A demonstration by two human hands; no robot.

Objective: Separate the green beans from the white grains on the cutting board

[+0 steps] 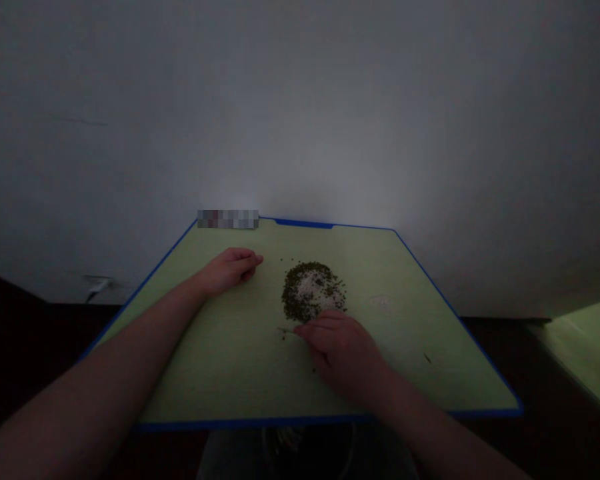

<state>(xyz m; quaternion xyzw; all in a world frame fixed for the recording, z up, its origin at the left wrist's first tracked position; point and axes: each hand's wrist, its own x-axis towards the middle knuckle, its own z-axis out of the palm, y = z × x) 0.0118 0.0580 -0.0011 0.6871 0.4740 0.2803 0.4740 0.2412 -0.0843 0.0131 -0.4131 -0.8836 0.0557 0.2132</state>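
Note:
A round pile of small green beans [293,303] mixed with pale, rice-like grains [310,288] lies on the table. At the pile's near edge, my right hand [337,343] is closed in a pinch on a thin, pale stick-like tool [287,331]. The tool points left, close to a few loose dark beans [283,338]; whether it touches them I cannot tell. My left hand [234,267] rests on the table left of the pile, apart from it. Its fingers are curled together, and no object shows in them.
The pale green tabletop [220,360] has a blue edge and stands against a grey wall [300,107]. A blurred-out strip [228,219] lies at the back left corner. Right of the pile are a faint pale patch [381,304] and a small dark sliver [427,358].

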